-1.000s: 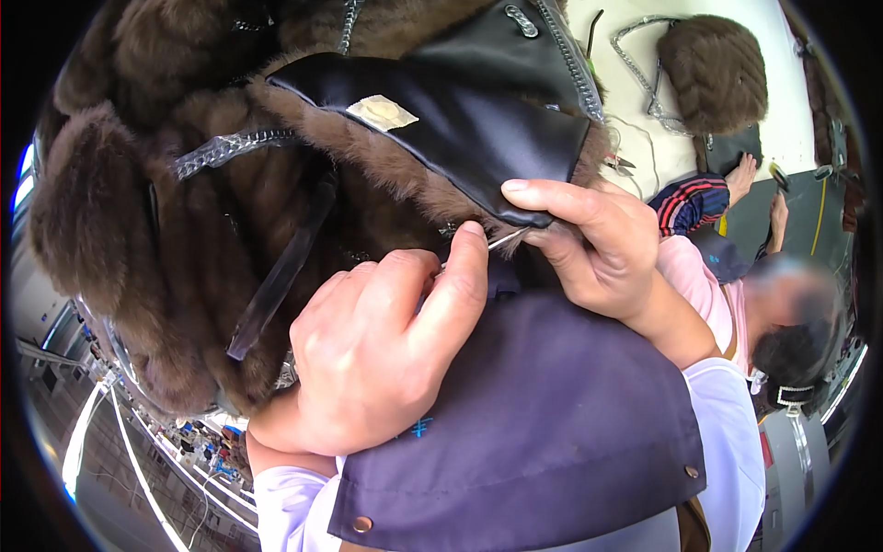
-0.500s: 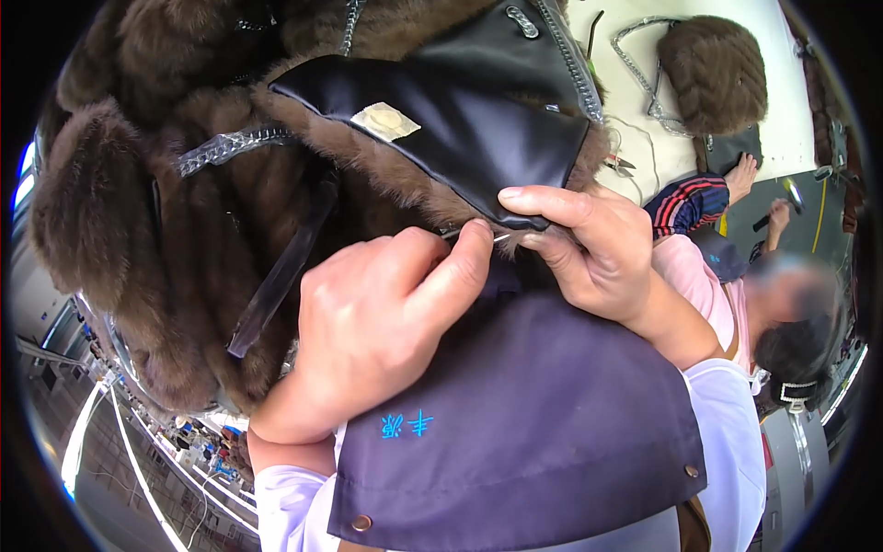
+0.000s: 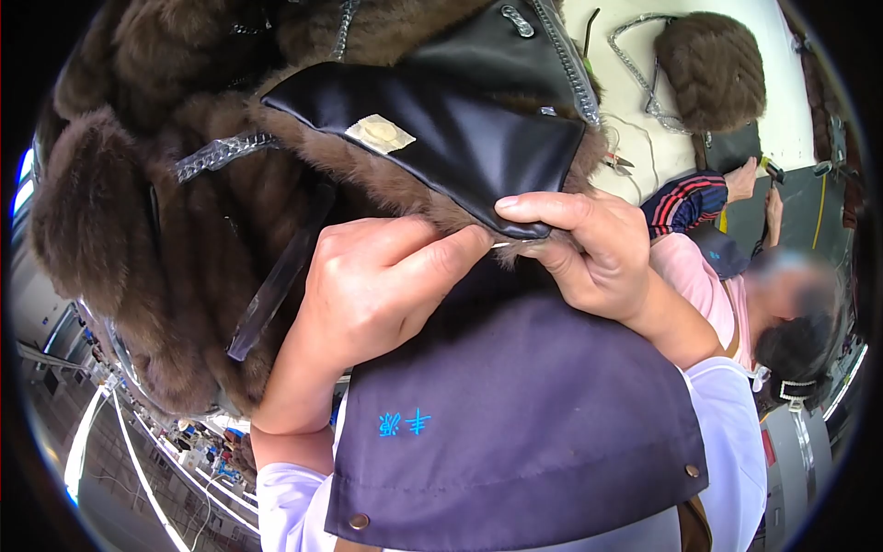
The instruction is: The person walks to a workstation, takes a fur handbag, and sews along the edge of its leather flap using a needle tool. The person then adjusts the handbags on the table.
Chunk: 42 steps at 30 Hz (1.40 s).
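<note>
Black, smooth bag material (image 3: 460,138) with brown fur along its edge lies before me, a cream sticker (image 3: 380,134) on its surface. My right hand (image 3: 598,248) grips the lower corner, its thumb on the black face and its fingers folded beneath. Close beside it, my left hand (image 3: 386,285) is closed in a pinch at the fur edge. A thin, shiny rod (image 3: 501,245) shows between the two hands at the seam, seemingly from the left fingertips; its kind is too small to tell.
Brown fur pieces (image 3: 175,248) with plastic-wrapped chains (image 3: 225,156) are heaped on the left. On the pale table (image 3: 635,55) are a fur bag (image 3: 713,74) and small pliers or snips (image 3: 618,163). A co-worker in a pink top (image 3: 704,276) sits right, holding a hammer-like tool (image 3: 773,171).
My left hand has turned slightly, its forearm more upright and its fingertips a little closer to the right hand. The bag shifted slightly. The co-worker's tool came down toward the table.
</note>
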Tool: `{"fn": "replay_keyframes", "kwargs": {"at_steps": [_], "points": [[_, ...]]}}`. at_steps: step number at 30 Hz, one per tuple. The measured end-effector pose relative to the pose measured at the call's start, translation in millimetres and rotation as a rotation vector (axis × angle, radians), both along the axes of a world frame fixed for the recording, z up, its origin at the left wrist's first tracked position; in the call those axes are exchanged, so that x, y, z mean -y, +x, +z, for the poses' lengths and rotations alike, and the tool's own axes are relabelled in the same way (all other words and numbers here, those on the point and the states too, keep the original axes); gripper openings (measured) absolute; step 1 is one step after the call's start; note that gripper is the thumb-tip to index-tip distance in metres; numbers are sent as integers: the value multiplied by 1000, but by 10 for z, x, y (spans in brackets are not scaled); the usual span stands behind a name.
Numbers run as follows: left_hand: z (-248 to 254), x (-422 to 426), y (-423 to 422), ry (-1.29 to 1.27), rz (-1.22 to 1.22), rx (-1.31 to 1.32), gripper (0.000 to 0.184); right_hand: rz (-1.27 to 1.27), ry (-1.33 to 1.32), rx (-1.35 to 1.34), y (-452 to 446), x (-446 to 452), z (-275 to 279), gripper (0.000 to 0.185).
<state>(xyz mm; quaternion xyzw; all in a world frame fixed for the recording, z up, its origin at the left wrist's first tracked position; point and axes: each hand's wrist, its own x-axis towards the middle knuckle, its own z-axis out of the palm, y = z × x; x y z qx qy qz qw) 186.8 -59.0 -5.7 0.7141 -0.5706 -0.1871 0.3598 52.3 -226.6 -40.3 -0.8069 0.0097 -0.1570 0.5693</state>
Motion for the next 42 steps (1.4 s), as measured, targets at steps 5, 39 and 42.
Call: {"fn": "replay_keyframes", "kwargs": {"at_steps": [5, 39, 42], "points": [[-20, -47, 5, -51, 6, -28, 26, -8, 42, -1, 11, -59, 22, 22], [199, 39, -174, 80, 142, 293, 34, -155, 177, 24, -26, 11, -12, 28], [215, 52, -196, 91, 144, 330, 35, -167, 194, -20, -28, 10, 23, 29]]}}
